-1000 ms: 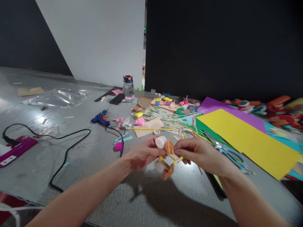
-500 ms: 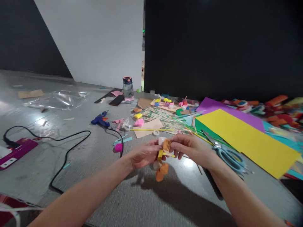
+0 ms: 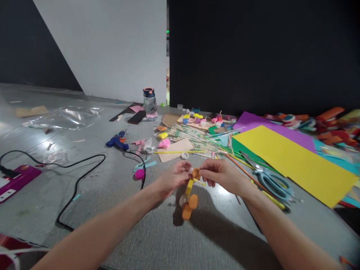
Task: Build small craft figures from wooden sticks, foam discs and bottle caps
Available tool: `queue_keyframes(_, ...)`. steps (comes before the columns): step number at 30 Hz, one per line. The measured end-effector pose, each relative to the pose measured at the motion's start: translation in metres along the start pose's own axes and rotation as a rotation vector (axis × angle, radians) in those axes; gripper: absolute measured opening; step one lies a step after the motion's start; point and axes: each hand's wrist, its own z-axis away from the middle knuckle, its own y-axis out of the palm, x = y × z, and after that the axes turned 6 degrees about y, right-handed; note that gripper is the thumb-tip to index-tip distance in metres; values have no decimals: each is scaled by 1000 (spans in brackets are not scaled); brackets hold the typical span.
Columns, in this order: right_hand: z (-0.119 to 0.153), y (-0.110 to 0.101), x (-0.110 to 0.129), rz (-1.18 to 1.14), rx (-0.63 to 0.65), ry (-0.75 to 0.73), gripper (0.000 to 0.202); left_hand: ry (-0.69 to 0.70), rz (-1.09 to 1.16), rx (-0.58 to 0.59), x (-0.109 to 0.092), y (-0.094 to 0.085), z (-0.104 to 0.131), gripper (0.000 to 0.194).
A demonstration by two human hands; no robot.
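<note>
Left hand (image 3: pixel 171 182): fingers and thumb gripping the upper end of a small craft piece (image 3: pixel 189 188); exact contact partly hidden
Right hand (image 3: pixel 226 177): thumb and finger pinching at the upper orange disc (image 3: pixel 196 173) of the same piece
Craft piece: between both hands, its yellow middle hanging below the grip; appears raised over the grey table (image 3: pixel 146 240), tilted
Lower orange discs (image 3: pixel 186 212): at the piece's near end, below the fingertips, unsupported by either hand
Step in hand: judged to be adjusting or checking the upper orange disc
Next move: would call for the left hand steady, light right-hand pressure, lower end free
Beyond grip: white ring (image 3: pixel 184 155), just past the fingertips
Left of grip: magenta disc (image 3: pixel 140 174), near; blue glue gun (image 3: pixel 116 141), farther off
Right of grip: scissors (image 3: pixel 263 175), past the right hand
</note>
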Motion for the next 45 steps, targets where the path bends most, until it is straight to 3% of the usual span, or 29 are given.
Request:
queue_keyframes(6,-11,6,-17,-46,34,123,21,335,-704,-74,-7,-6,-1,12)
queue_keyframes(9,-13,8,-19,-81,25,169,23,345,-858,-27,-19,-8,4,10)
queue_keyframes(13,-15,8,-19,-139,-30,226,22,114,-848,175,-28,-10,10,31)
queue_keyframes(16,-16,11,-19,-184,-68,249,21,39,-822,179,-25,-10,10,50)
queue_keyframes(23,-18,18,-24,-233,-43,250,23,137,-734,120,-9,-8,5,21)
queue_keyframes(34,-20,14,-31,-182,38,262,41,55,-665,199,-10,-18,-5,17)
queue_keyframes(40,-19,12,-34,-195,49,237,40,60,-656,160,-11,-19,-6,22)
queue_keyframes(45,-19,12,-35,-196,95,212,36,44,-551,209,-13,-19,-7,25)
